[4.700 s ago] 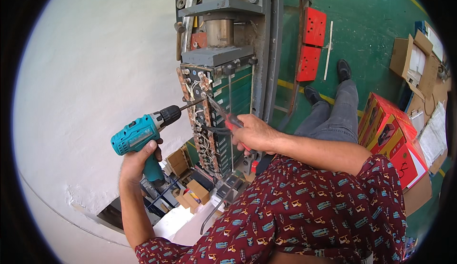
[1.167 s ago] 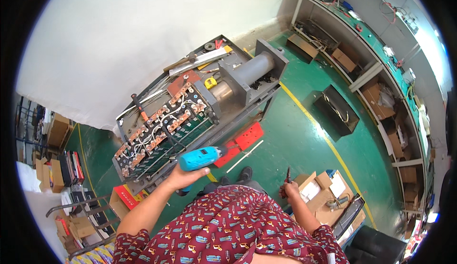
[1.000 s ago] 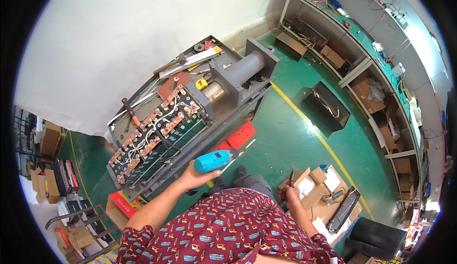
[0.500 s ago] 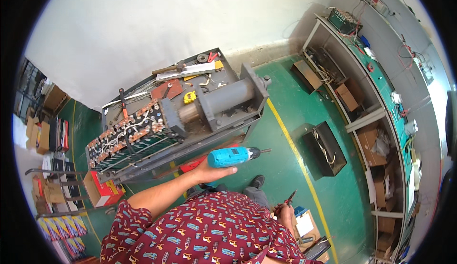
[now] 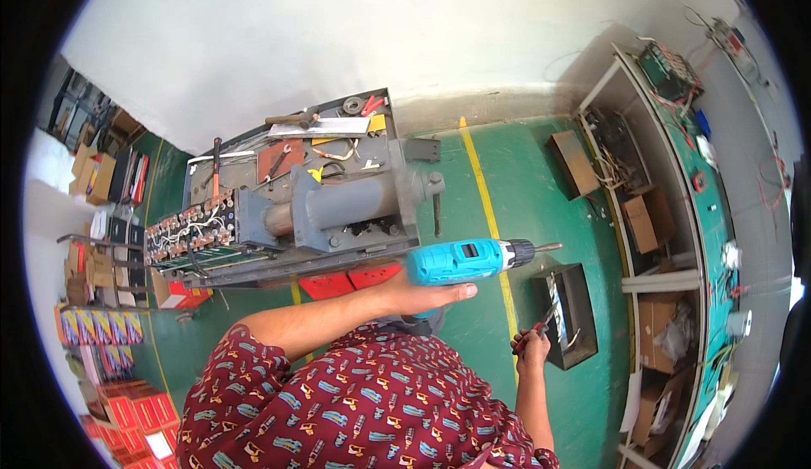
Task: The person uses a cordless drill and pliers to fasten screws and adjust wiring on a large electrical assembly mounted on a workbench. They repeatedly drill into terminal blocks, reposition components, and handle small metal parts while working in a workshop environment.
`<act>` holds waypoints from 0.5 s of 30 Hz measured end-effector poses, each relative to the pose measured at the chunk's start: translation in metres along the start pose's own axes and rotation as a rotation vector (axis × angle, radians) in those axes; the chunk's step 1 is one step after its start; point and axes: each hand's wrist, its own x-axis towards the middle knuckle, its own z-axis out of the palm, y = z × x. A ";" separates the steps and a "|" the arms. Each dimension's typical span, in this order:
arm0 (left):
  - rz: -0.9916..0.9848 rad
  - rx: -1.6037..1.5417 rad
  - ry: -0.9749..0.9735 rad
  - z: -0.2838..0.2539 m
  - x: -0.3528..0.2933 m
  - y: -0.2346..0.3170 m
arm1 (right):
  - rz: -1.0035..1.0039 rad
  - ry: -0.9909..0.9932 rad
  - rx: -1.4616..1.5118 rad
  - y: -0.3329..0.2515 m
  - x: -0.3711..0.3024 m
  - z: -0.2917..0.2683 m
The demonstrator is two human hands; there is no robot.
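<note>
My left hand [image 5: 416,295] grips a blue cordless drill [image 5: 454,262] from below, its bit pointing right in front of my body. The drill's lower part is mostly hidden by the hand. Out to the right, my right hand [image 5: 532,349] is closed around a slim red-handled tool [image 5: 522,340] with a metal tip; its exact kind is unclear. Beyond that tip, a dark open metal box [image 5: 583,313] stands on the floor. Left of the drill, a thick grey metal cylinder [image 5: 351,201] lies on a workbench, beside a battery pack [image 5: 193,237] with copper terminals and white wires.
A hammer [image 5: 216,169], red pliers [image 5: 372,106] and metal strips lie on the grey workbench [image 5: 241,171]. Shelving with a green top [image 5: 710,207] runs along the right, with cardboard boxes [image 5: 659,334] below. Red cartons [image 5: 139,410] are stacked at lower left.
My right hand has moved forward and up with the red-handled tool, close to the floor box. The drill has shifted right in my left hand. The view has turned.
</note>
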 end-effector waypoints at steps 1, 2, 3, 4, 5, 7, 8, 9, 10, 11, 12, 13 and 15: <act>0.008 0.001 0.009 -0.002 0.020 0.001 | 0.005 -0.029 -0.032 -0.015 0.016 0.010; -0.001 0.001 0.028 -0.005 0.034 0.000 | 0.026 -0.065 -0.074 -0.023 0.029 0.018; 0.082 -0.042 0.088 -0.004 0.055 -0.009 | 0.037 -0.113 -0.141 -0.034 0.046 0.020; 0.107 -0.059 0.134 -0.003 0.075 -0.017 | 0.006 -0.116 -0.215 -0.041 0.059 0.023; 0.142 -0.070 0.174 -0.003 0.102 -0.021 | -0.008 -0.127 -0.255 -0.050 0.074 0.018; 0.137 -0.121 0.242 0.002 0.141 -0.023 | 0.024 -0.117 -0.444 -0.064 0.096 -0.003; 0.123 -0.144 0.271 -0.002 0.160 -0.023 | 0.023 -0.156 -0.568 -0.077 0.105 -0.009; 0.112 -0.159 0.299 -0.008 0.180 -0.022 | 0.049 -0.082 -0.539 -0.079 0.120 -0.015; 0.124 -0.225 0.293 -0.008 0.206 -0.018 | -0.133 -0.112 -0.789 -0.030 0.207 -0.131; 0.156 -0.380 0.280 -0.013 0.231 -0.041 | -0.347 -0.037 -1.340 -0.045 0.275 -0.271; 0.116 -0.282 0.311 -0.016 0.240 -0.030 | -0.272 -0.144 -1.424 -0.032 0.285 -0.216; 0.121 -0.288 0.388 -0.020 0.248 -0.024 | -0.239 -0.196 -1.451 -0.052 0.287 -0.178; 0.183 -0.168 0.573 -0.028 0.268 -0.034 | -0.239 -0.244 -1.531 -0.109 0.309 -0.142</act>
